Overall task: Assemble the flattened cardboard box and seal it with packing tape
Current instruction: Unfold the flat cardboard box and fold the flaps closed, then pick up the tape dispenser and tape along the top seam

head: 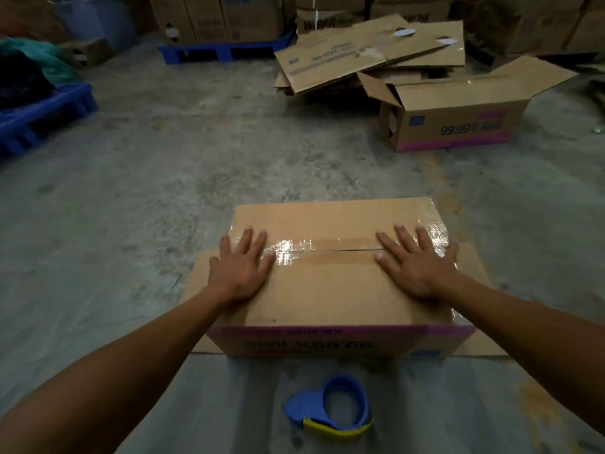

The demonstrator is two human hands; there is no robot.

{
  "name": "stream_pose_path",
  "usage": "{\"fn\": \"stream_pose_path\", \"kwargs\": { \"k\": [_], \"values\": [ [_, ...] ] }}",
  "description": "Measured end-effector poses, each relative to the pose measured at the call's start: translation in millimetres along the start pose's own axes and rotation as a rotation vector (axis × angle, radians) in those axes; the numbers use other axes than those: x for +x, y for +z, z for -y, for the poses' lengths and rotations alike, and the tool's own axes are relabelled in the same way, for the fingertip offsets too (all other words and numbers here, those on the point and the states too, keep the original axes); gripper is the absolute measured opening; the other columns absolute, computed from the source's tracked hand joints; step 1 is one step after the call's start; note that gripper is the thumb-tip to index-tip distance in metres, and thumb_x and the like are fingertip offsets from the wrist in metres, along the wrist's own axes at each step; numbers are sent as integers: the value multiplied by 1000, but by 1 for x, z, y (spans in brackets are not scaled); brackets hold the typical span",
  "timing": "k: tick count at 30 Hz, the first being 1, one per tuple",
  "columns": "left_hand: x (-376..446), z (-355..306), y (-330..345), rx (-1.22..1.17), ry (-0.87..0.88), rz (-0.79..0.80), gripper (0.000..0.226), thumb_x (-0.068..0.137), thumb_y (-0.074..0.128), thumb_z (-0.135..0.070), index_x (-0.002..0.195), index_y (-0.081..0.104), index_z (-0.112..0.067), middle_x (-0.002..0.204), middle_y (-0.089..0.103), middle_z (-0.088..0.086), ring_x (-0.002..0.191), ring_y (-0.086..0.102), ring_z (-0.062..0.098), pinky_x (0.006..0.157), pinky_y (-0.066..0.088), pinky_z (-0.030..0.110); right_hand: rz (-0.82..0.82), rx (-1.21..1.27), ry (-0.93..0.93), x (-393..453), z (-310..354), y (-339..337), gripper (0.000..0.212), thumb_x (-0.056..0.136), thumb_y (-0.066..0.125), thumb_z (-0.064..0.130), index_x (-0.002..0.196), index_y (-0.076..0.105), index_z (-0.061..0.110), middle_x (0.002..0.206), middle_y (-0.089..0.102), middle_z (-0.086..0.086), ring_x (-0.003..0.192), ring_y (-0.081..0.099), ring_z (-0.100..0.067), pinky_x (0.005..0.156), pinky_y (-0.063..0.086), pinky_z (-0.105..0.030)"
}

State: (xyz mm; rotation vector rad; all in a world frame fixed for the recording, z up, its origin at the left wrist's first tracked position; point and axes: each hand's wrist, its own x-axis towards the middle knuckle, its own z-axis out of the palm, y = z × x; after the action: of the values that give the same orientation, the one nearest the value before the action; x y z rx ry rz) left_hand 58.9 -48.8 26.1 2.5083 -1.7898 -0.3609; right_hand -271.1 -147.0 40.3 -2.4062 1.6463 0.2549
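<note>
Both flat palms, left hand (241, 268) and right hand (416, 263), press the glossy-taped cardboard box (327, 290).

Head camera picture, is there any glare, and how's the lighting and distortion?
Head view: dim overall; glare on the clear tape along the box seam between the left hand and right hand; wide-angle stretch lengthens the forearms; far stacked cartons look soft.

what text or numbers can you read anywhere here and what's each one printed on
"99.99%": side of the open box on the floor; the characters after it are blurred.
"99.99%", upside down: front of the taped box; the purple strip above it is unreadable.
Bold letters, perhaps "WOW": stacked cartons at the back, too blurred to confirm.
Print on the flattened cardboard: too small.
</note>
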Motion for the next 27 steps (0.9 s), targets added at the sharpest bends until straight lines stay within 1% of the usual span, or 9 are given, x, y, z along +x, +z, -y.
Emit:
{"fn": "stream_pose_path", "kwargs": {
  "k": [12,14,16,17,19,21,23,24,27],
  "values": [
    [-40,3,11,8,39,6,70,90,12,-72,152,-3,-42,163,-9,-11,147,-10,41,111,10,68,0,-20,35,-37,10,16,73,82,4,80,148,-11,51,163,-17,9,149,-14,-31,107,-6,-74],
    [-46,4,12,9,54,-5,70,91,12,-72,152,-3,-42,163,-9,-10,147,-10,42,112,10,67,5,0,41,-41,14,15,73,85,6,77,150,-6,48,164,-13,6,149,-12,-34,107,-5,-74],
    [-49,4,10,11,63,-16,70,91,11,-71,152,-3,-41,164,-8,-9,147,-10,42,113,7,66,-86,10,-9,-46,25,11,69,91,12,70,152,7,40,165,-1,-1,150,-2,-36,108,-3,-71],
    [-49,4,9,25,68,-19,70,91,10,-71,153,-3,-40,164,-8,-7,147,-10,43,114,3,66,-194,-19,-102,-51,34,9,63,94,18,62,151,18,34,163,11,-6,149,7,-35,111,2,-67],
    [-48,3,10,74,81,-35,71,91,7,-70,153,-3,-38,164,-6,-5,147,-9,44,113,-7,66,-426,-24,-450,-63,60,4,51,97,35,44,143,42,23,149,41,-14,139,34,-35,111,22,-55],
    [-48,2,11,104,82,-51,71,91,6,-68,154,-1,-35,164,-5,-2,146,-11,45,111,-13,66,-528,53,-832,-79,87,6,40,92,50,29,128,60,13,119,61,-17,110,55,-33,93,40,-44],
    [-47,-1,9,149,113,-95,68,95,8,-61,154,5,-29,165,-1,3,146,-11,45,112,-14,65,-463,82,-1036,-101,105,26,35,90,54,22,121,65,8,98,63,-14,85,54,-29,74,44,-39],
    [-47,-4,8,179,151,-122,65,97,11,-56,154,9,-27,164,1,5,147,-11,42,113,-13,63,-410,83,-1086,-111,108,37,34,91,53,22,120,65,9,93,61,-12,79,52,-28,68,43,-38],
    [-47,-21,6,152,266,-122,57,100,19,-42,154,15,-23,164,6,7,150,-4,36,116,-7,58,-327,-5,-1189,-123,104,66,31,93,50,24,117,65,13,83,60,-5,73,53,-25,64,42,-37]
  ]
}}
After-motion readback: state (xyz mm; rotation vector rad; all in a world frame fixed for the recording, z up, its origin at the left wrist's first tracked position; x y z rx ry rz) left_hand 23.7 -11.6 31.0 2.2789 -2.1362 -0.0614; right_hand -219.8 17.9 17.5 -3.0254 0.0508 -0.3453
